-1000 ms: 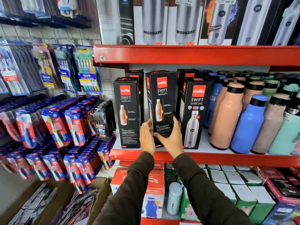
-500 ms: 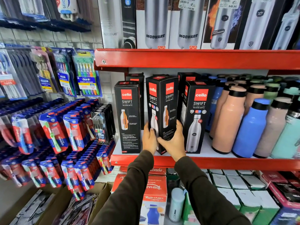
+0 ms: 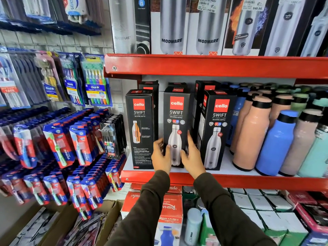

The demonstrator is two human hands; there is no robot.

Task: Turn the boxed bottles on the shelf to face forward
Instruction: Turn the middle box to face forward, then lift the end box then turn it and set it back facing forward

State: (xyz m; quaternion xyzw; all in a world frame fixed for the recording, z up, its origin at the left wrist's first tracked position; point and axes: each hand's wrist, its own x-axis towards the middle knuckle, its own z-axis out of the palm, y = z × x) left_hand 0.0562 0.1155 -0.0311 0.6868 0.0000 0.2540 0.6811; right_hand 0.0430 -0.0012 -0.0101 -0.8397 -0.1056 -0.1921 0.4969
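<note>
Three black Cello Swift bottle boxes stand in a front row on the red shelf. The middle box shows its steel-bottle face toward me. My left hand grips its lower left edge and my right hand presses its lower right side. The left box shows a face with an orange cutaway bottle and small text. The right box shows its steel-bottle face, angled slightly. More black boxes stand behind, partly hidden.
Loose coloured bottles fill the shelf's right part. Modware boxes stand on the upper shelf. Toothbrush packs hang on the wall at left. Cartons sit below the shelf.
The middle box has been rotated from a corner-on pose to its steel-bottle face forward and set down in the row. Both hands stayed on its lower sides.
</note>
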